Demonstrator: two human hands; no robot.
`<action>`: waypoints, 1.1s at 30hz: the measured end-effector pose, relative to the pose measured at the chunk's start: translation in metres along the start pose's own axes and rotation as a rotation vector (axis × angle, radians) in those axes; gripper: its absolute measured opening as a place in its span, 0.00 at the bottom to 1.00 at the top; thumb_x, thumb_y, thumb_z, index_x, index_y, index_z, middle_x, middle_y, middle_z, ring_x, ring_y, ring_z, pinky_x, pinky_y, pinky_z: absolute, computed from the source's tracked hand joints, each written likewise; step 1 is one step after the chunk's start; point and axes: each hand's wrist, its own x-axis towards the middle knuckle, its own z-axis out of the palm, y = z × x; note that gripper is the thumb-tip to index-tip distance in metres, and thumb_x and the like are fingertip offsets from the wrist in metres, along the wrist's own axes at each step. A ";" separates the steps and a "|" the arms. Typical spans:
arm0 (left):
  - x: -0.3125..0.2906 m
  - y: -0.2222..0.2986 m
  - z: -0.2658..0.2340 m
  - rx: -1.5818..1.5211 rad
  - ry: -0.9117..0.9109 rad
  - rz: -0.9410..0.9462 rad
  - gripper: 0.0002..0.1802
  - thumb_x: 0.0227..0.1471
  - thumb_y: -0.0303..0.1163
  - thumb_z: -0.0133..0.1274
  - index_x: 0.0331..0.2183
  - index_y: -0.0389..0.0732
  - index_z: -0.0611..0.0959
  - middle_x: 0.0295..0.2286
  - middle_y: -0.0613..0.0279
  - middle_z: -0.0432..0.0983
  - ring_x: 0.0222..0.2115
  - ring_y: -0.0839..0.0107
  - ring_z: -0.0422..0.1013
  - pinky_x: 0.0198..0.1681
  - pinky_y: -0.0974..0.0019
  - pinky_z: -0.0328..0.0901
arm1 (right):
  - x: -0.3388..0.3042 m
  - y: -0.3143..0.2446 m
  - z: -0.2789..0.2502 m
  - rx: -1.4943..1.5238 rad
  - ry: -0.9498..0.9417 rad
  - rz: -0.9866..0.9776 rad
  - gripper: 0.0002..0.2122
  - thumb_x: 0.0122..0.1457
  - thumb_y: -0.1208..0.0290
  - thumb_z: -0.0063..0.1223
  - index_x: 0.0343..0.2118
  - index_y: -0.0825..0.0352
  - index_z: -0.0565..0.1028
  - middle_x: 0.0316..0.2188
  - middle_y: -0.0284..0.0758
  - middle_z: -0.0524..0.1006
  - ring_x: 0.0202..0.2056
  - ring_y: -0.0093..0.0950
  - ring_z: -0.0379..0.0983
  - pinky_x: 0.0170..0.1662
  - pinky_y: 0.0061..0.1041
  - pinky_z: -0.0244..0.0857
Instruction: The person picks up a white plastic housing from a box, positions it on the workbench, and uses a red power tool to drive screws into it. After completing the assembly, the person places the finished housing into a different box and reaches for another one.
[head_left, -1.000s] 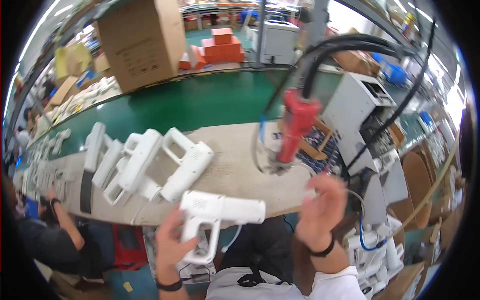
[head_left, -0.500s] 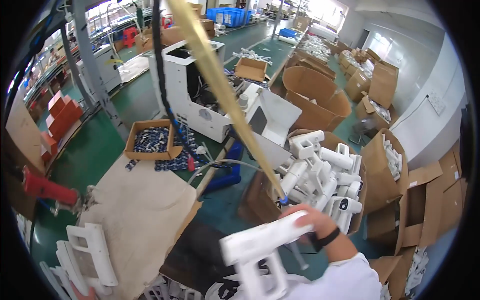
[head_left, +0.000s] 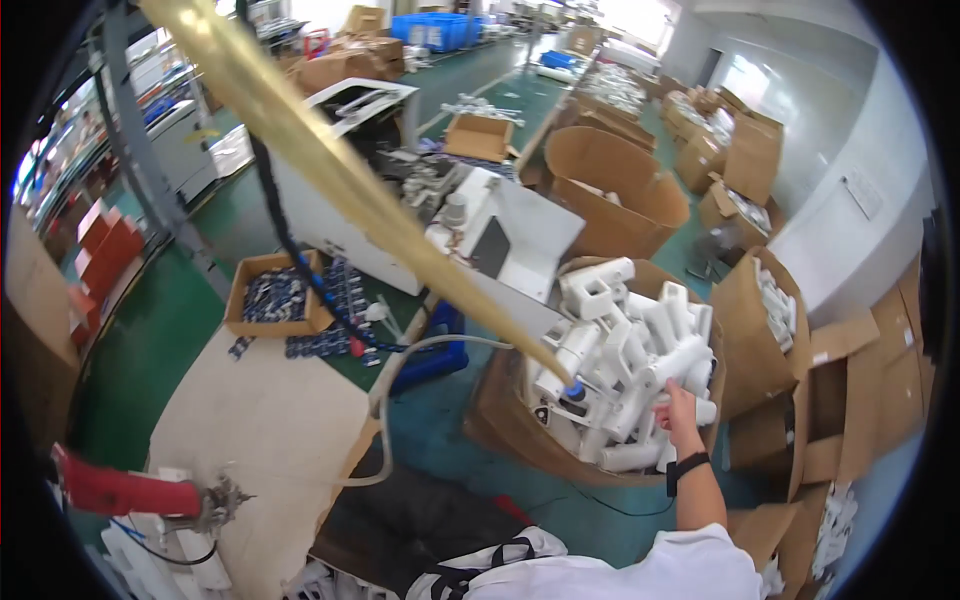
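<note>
My right hand (head_left: pixel 682 415), with a dark band on the wrist, reaches into a large cardboard box (head_left: pixel 515 440) at the right. Its index finger is stretched out against a white plastic housing (head_left: pixel 650 375); the other fingers are bent and partly hidden. No part is plainly gripped in it. Several similar white housings, with tubular bodies and looped handles, lie piled in the box. My left hand is out of view. At the lower left, a red tool (head_left: pixel 130 487) with a metal end stands over white housings, partly covering them.
A brass-coloured rod (head_left: pixel 330 170) with a blue tip crosses the view close up. A pale hose (head_left: pixel 385 420) curves over the cardboard-covered bench (head_left: pixel 270 400). A small carton (head_left: pixel 235 300) holds dark-blue parts. Behind it stands an opened white machine (head_left: pixel 500 225); more cartons (head_left: pixel 750 310) line the right wall.
My right hand has moved away from me into the box; the white housing it held in front of me is no longer there. The red tool appears lower and farther right.
</note>
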 end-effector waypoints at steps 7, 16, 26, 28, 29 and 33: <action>-0.024 -0.017 -0.004 -0.164 0.037 -0.129 0.40 0.34 0.20 0.54 0.55 0.37 0.68 0.49 0.48 0.68 0.51 0.53 0.63 0.57 0.60 0.54 | -0.226 -0.113 0.127 -0.135 -1.248 -0.687 0.08 0.47 0.76 0.60 0.31 0.71 0.77 0.16 0.28 0.73 0.18 0.17 0.69 0.23 0.16 0.62; -0.044 0.030 -0.009 -0.265 0.142 -0.081 0.36 0.30 0.20 0.56 0.49 0.34 0.72 0.45 0.47 0.71 0.47 0.52 0.68 0.53 0.58 0.59 | -0.493 -0.187 0.373 0.398 -1.638 -1.006 0.29 0.46 0.70 0.66 0.50 0.71 0.65 0.42 0.39 0.72 0.40 0.25 0.70 0.44 0.22 0.65; -0.101 0.073 0.018 -0.361 -0.018 0.335 0.41 0.27 0.24 0.59 0.51 0.37 0.70 0.45 0.41 0.69 0.39 0.42 0.67 0.43 0.49 0.63 | -0.422 -0.197 0.358 0.541 -1.345 -0.846 0.09 0.52 0.76 0.59 0.35 0.70 0.74 0.22 0.29 0.73 0.21 0.14 0.67 0.24 0.14 0.58; -0.109 0.085 0.047 -0.340 -0.107 0.306 0.41 0.29 0.26 0.60 0.52 0.37 0.69 0.47 0.38 0.66 0.41 0.41 0.66 0.44 0.48 0.63 | -0.405 -0.203 0.343 0.585 -1.320 -0.840 0.08 0.52 0.76 0.58 0.35 0.70 0.74 0.19 0.29 0.72 0.18 0.15 0.65 0.21 0.14 0.55; -0.112 0.094 0.060 -0.312 -0.191 0.280 0.42 0.30 0.28 0.62 0.52 0.37 0.68 0.49 0.36 0.63 0.44 0.40 0.65 0.45 0.48 0.63 | -0.398 -0.207 0.335 0.636 -1.298 -0.831 0.08 0.52 0.77 0.57 0.35 0.70 0.74 0.17 0.28 0.71 0.16 0.15 0.64 0.19 0.14 0.53; -0.102 0.156 0.064 -0.317 -0.487 0.205 0.49 0.30 0.35 0.67 0.56 0.36 0.64 0.55 0.28 0.50 0.51 0.35 0.58 0.49 0.47 0.61 | -0.390 -0.214 0.307 0.619 -1.253 -0.855 0.06 0.52 0.78 0.56 0.33 0.72 0.74 0.16 0.29 0.71 0.14 0.16 0.64 0.17 0.14 0.52</action>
